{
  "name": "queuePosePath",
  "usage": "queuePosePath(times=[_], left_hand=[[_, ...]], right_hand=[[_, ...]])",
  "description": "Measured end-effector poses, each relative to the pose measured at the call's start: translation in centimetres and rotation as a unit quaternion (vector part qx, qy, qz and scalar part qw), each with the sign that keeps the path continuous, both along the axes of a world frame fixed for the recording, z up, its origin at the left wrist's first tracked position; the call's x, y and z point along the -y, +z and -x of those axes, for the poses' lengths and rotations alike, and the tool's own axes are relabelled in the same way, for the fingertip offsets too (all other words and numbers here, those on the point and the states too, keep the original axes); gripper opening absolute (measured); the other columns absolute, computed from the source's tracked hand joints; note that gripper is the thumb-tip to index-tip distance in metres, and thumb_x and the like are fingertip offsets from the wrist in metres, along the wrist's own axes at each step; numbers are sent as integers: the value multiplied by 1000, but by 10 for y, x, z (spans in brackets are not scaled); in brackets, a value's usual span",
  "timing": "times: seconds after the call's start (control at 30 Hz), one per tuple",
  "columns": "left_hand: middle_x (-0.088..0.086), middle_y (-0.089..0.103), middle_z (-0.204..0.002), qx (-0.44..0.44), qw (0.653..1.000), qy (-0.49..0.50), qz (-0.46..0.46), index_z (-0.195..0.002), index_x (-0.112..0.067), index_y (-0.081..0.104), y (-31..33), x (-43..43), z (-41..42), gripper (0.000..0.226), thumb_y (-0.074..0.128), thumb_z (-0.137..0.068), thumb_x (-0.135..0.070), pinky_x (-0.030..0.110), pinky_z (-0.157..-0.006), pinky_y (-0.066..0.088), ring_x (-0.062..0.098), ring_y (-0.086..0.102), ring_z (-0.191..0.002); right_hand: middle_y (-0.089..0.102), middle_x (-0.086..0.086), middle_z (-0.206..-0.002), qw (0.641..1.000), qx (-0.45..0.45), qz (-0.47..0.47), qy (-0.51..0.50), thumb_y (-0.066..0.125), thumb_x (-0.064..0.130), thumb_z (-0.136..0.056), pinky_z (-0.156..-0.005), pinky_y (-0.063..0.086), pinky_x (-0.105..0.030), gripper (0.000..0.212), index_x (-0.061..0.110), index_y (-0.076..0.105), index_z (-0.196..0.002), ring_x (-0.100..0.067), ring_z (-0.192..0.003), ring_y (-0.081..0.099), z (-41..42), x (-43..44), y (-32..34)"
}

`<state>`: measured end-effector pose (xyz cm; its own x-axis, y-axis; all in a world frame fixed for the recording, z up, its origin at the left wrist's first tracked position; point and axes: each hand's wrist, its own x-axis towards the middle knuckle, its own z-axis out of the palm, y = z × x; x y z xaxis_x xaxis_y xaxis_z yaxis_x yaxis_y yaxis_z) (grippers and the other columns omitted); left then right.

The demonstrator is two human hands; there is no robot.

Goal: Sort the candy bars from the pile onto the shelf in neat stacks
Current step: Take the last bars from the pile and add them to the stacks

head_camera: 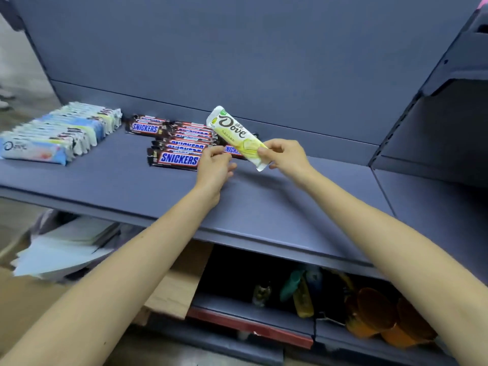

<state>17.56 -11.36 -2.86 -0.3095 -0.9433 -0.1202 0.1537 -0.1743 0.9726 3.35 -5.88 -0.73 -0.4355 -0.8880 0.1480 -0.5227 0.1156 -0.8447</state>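
Observation:
A yellow-and-white Dove bar point(233, 133) is lifted above the grey-blue shelf point(132, 186), tilted up to the left. My right hand point(286, 155) pinches its near end. A pile of brown Snickers bars point(179, 143) lies at the shelf's middle. My left hand point(215, 165) hovers at the pile's right edge with fingers loosely curled; whether its fingertips hold a Snickers bar is unclear. A neat row of white-and-blue Dove bars point(56, 133) stands at the left of the shelf.
The shelf's back panel point(237, 62) rises behind the bars. Another shelf unit point(449, 114) adjoins at the right. Below are cardboard point(182, 281), stacked papers point(66, 249), orange cups point(383, 318) and some packets on a lower shelf.

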Motion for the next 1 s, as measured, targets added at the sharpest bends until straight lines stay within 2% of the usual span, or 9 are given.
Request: queuePosePath(times=[0.13,0.23,0.33,0.53,0.67,0.73,0.83,0.9,1.0], left_hand=[[-1,58,-90,126,983,14,133,-90,-21,55,-13,35,-84,16,47,-92,-7,27,-74,48,18,60,-84],[-5,60,-92,236,947,36,216,-92,-19,61,-18,54,-139,18,47,-89,-7,22,-76,40,18,56,-85],[0,63,-99,312,907,42,280,-98,-9,63,-24,71,-182,19,47,-89,-5,15,-73,32,14,54,-88],[9,62,-118,441,820,38,362,-112,-9,62,-43,110,-263,25,48,-91,-11,38,-93,40,31,51,-113],[9,61,-121,542,742,14,394,-117,-11,61,-55,130,-297,29,46,-94,-22,43,-89,44,33,52,-114],[10,64,-117,543,734,13,407,-114,-10,64,-61,134,-305,31,44,-95,-23,42,-85,46,33,55,-109],[12,71,-99,500,749,23,434,-101,-4,69,-69,133,-307,39,38,-90,-24,38,-77,50,35,64,-90],[13,72,-85,489,743,20,457,-91,-2,71,-72,133,-308,39,38,-87,-21,35,-68,52,34,66,-75],[13,72,-88,491,734,17,469,-91,-3,71,-70,136,-312,33,44,-89,-20,35,-67,52,34,66,-79]], right_hand=[[63,-3,-86,1000,-23,3,18,62,16,-87,-61,52,-18,15,10,70,-97,-12,-72,54,-63,45,-1],[64,-3,-81,999,-46,0,30,63,20,-86,-81,52,-39,14,11,72,-93,-14,-77,55,-103,72,-6],[65,-2,-82,997,-65,-11,39,62,21,-86,-84,49,-36,15,13,73,-93,-13,-80,54,-135,89,-10],[63,-2,-79,992,-104,-18,63,62,22,-87,-70,42,-30,18,12,73,-96,-14,-75,51,-185,119,-15],[63,-4,-79,991,-109,-23,73,62,20,-87,-73,48,-35,18,8,72,-97,-15,-73,53,-213,136,-21],[63,-2,-79,990,-113,-23,78,62,20,-86,-70,47,-31,18,9,73,-96,-14,-72,53,-227,145,-24],[65,-2,-81,986,-135,-21,92,62,20,-86,-66,40,-24,17,10,73,-93,-12,-73,52,-245,157,-26],[70,-5,-89,983,-155,-22,97,63,21,-85,-71,39,-27,16,11,73,-93,-11,-78,53,-257,167,-26],[72,-6,-95,981,-168,-22,96,64,23,-83,-81,44,-31,17,13,73,-93,-18,-87,61,-273,183,-26]])
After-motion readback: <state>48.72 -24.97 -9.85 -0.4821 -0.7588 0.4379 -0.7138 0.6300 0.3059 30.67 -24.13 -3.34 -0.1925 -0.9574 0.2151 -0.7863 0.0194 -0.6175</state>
